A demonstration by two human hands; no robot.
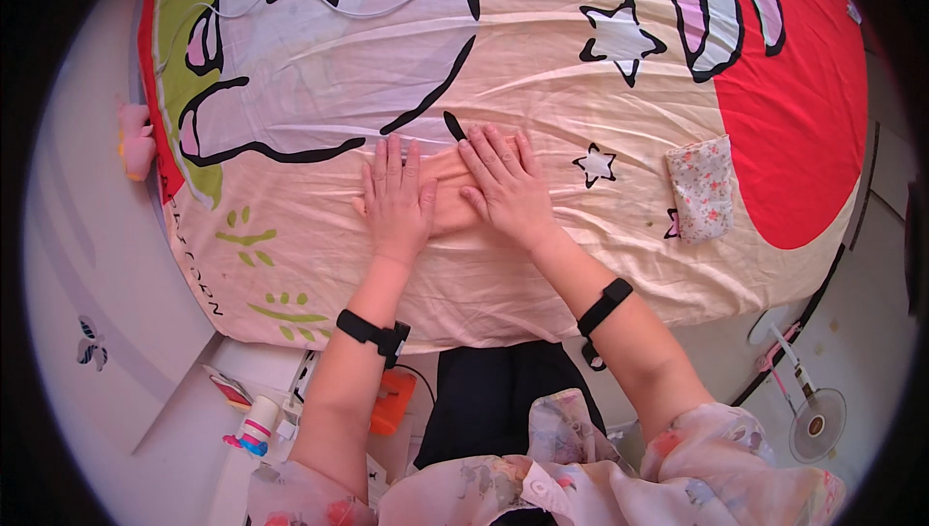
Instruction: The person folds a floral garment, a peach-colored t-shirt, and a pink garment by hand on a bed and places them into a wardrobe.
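Note:
A folded peach-coloured cloth (456, 199) lies on a bed sheet (493, 286) printed with cartoon shapes. My left hand (397, 199) rests palm down on the cloth's left part, with the fingers pointing away from me. Over its right part lies my right hand (506, 188), also flat, its fingers slanting to the upper left. Both thumbs extend inward across the cloth, and a strip of it shows between them. Neither hand grips the fabric. The palms hide much of the cloth, so its exact kind cannot be told. A black strap sits around each forearm.
A folded floral cloth (701, 191) lies to the right on the sheet. A thin white cable (348, 13) curves across the far left. Beyond the left edge is a pink plush toy (136, 141). A fan (817, 424) stands at lower right.

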